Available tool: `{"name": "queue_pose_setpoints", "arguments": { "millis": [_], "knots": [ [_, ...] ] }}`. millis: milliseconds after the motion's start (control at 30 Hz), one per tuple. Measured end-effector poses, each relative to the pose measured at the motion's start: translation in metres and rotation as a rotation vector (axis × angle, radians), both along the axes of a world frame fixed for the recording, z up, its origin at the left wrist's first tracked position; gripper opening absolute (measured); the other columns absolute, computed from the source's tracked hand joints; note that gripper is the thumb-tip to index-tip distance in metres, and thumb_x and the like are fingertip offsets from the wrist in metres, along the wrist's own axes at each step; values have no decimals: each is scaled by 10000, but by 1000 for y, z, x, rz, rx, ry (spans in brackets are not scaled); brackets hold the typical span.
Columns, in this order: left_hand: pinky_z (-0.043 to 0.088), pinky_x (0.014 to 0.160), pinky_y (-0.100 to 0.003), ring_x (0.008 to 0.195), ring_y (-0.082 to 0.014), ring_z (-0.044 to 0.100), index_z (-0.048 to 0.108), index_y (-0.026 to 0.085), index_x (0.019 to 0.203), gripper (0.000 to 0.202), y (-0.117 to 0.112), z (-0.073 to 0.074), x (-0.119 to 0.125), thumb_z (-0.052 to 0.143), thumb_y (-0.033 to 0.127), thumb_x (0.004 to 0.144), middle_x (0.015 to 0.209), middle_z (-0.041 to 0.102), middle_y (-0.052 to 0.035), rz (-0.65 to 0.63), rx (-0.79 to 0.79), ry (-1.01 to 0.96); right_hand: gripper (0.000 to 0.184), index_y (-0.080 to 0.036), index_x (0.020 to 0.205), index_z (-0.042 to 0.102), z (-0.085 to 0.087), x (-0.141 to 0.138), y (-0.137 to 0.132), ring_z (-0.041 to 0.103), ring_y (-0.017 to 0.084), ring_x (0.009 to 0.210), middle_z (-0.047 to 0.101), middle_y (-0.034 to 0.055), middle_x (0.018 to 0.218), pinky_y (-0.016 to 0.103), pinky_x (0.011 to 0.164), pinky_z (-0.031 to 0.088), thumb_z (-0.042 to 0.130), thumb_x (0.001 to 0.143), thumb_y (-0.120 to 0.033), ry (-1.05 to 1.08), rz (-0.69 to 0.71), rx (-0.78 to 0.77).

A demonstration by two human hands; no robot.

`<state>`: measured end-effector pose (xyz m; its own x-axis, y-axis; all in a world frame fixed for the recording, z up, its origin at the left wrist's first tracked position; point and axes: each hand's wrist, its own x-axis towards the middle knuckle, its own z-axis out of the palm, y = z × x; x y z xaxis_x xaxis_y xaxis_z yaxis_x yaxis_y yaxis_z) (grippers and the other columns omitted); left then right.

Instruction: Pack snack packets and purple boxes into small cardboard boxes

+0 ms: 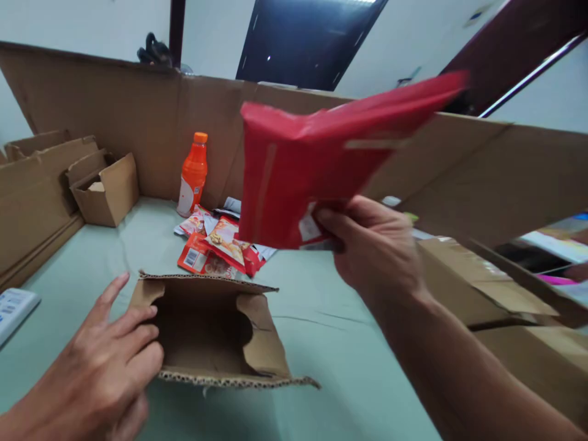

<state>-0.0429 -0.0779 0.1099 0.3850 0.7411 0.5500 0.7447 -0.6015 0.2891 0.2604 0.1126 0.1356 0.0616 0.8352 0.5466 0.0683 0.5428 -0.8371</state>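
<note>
My right hand (374,245) is closed on the lower corner of a large red packet (303,171), flat and flexible, raised above the table with its far end slightly blurred. Below it and to the left, a small cardboard box (264,337) stands with its top open and flaps spread; no contents show inside its dark interior. My left hand (110,352) rests at the box's left edge, fingers spread, the index pointing away and the other fingertips against the flap. Just behind the box lies a loose pile of snack packets (225,242), partly hidden by the red packet.
An orange bottle (193,174) stands upright behind the pile. Another small cardboard box (108,190) is at the back left, and a white device (16,309) lies at the left edge. Cardboard walls (128,110) border the table; more cartons (482,282) stand on the right.
</note>
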Motion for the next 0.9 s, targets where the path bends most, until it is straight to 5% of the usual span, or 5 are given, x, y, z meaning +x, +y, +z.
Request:
{"name": "queue_pose_setpoints", "arguments": {
  "millis": [200,367,533,733,900],
  "knots": [
    [221,1264,-563,1183,-295,678,681,184,777,127,-10,10,-1,568,129,794,1017,775,-98,118,-2,135,120,-259,814,794,9,-29,-90,660,136,580,744,-17,701,224,521,547,744,882,-344,-248,376,-48],
    [255,1209,-676,1307,-393,584,647,173,775,124,-19,-5,-6,529,163,811,1168,729,-197,251,66,215,257,-199,872,770,13,-38,-101,701,143,754,779,37,861,228,691,527,530,926,-123,-844,443,55],
    [224,1225,-665,1441,-393,462,646,167,822,105,-23,-10,-5,547,133,811,1425,602,-240,223,58,207,216,-165,714,719,3,-64,-100,573,120,637,727,44,741,234,592,359,586,837,-47,-1445,590,-25],
    [151,1307,-474,1289,-253,625,662,145,1189,323,-23,3,4,625,129,869,1217,752,-120,-50,149,191,198,-143,689,696,-22,-88,-92,403,80,545,642,-18,615,227,542,271,625,794,9,-1393,868,-153],
    [338,1239,-418,883,-196,727,698,219,1001,237,-9,8,7,609,120,805,908,765,-10,-76,-28,205,165,-159,885,767,-9,-69,-100,593,118,662,758,37,808,231,630,406,615,894,-97,-1275,892,-98]
  ]
}}
